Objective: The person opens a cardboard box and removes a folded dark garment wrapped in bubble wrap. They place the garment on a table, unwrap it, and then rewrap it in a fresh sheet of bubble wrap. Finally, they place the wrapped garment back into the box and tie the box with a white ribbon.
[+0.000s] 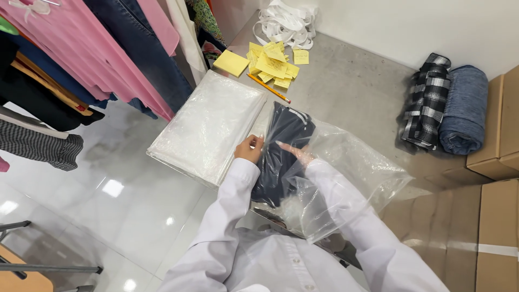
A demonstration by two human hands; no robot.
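Seen from above, a person in a white long-sleeved shirt works at a grey surface (357, 92). Nearest the viewer, both sleeves reach forward to a dark folded garment (281, 146) that lies partly inside a clear plastic bag (351, 173). The left hand (250, 148) sits at the garment's left edge, its fingers closed on the bag's rim there. The right hand (297, 154) is inside the bag, seen through the plastic, lying on the garment; whether its fingers grip anything cannot be told. The bag billows loosely to the right of the hands.

Just left of the hands, a flat stack of clear plastic bags (208, 127) rests at the corner of the surface. Beyond it lie an orange pencil (268, 88), a yellow sticky-note pad (231, 62) and a loose heap of yellow notes (273, 66). Farther still, a tangle of white tape (286, 24) lies by the wall.

At the right, a rolled black-and-white plaid cloth (427, 103) touches a rolled blue cloth (464, 111), next to cardboard boxes (497, 130). At the upper left, pink, denim and dark clothes (97, 54) hang above a glossy white floor (108, 189).
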